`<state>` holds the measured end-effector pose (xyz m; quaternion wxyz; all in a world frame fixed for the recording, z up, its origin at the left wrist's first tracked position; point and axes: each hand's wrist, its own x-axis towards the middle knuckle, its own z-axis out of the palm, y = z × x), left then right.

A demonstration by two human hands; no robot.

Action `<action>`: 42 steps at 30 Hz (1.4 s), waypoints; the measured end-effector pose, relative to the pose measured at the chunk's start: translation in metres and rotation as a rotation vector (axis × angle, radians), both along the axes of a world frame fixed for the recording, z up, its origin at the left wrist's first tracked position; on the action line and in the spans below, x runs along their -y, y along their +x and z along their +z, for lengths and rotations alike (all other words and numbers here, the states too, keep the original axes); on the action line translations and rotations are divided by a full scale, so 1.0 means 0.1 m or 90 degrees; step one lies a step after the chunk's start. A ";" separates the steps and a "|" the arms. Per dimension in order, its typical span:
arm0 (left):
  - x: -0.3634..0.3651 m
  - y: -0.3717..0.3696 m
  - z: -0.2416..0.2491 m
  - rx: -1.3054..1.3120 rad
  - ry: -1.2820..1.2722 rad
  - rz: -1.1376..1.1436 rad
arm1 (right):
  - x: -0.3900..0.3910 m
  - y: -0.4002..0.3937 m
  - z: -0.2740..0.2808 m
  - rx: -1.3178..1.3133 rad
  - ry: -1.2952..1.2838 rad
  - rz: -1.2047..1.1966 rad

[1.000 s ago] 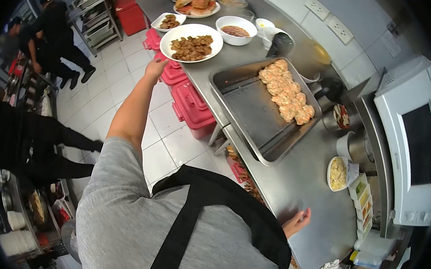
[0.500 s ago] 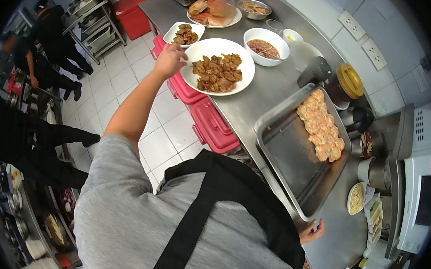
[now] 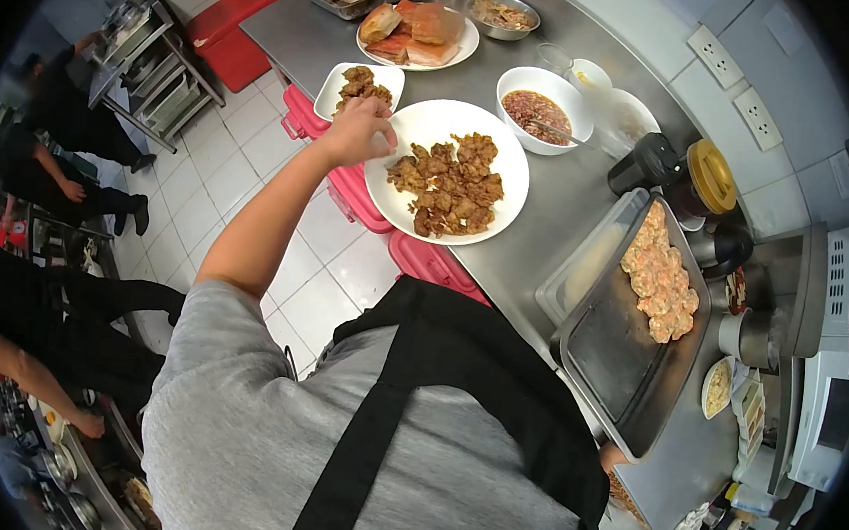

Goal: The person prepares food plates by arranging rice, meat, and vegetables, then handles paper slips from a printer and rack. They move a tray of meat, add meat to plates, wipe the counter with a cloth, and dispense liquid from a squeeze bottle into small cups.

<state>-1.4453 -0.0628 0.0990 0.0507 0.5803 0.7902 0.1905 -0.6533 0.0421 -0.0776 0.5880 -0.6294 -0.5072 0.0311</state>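
Note:
My left hand (image 3: 363, 131) is over the left rim of a large white plate (image 3: 518, 198) holding browned meat pieces (image 3: 450, 183). Its fingers are curled down and drawn together; whatever is between them is hidden. Just beyond it, a small white square bowl (image 3: 328, 89) holds more browned pieces (image 3: 363, 85). Only a sliver of my right hand (image 3: 613, 456) shows, at the near corner of a metal tray (image 3: 624, 368), its fingers hidden. Along the tray's far side lies a row of pale orange-flecked patties (image 3: 662, 282).
Farther along the steel counter are a sauce bowl (image 3: 506, 84) with a spoon, a plate of large meat chunks (image 3: 468, 44) and a metal bowl (image 3: 500, 22). A translucent container (image 3: 587, 267) sits by the tray. Red bins (image 3: 435, 261) stand below. Several people in black (image 3: 57, 308) occupy the left.
My left hand's fingers have curled inward near the plate's rim. My right hand, earlier showing its fingers beside the tray, is now mostly hidden. More of the translucent container shows. The view has shifted.

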 end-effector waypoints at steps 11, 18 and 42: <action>0.28 0.79 0.37 -0.011 0.022 -0.289 | 0.07 -0.02 0.05 -0.008 -0.014 -0.034; 0.04 0.73 0.23 0.013 0.033 -0.324 | 0.10 -0.09 0.05 -0.021 -0.017 -0.047; -0.93 -0.09 0.99 0.118 -0.041 -0.256 | -0.10 -0.11 -0.16 -0.212 0.032 -0.046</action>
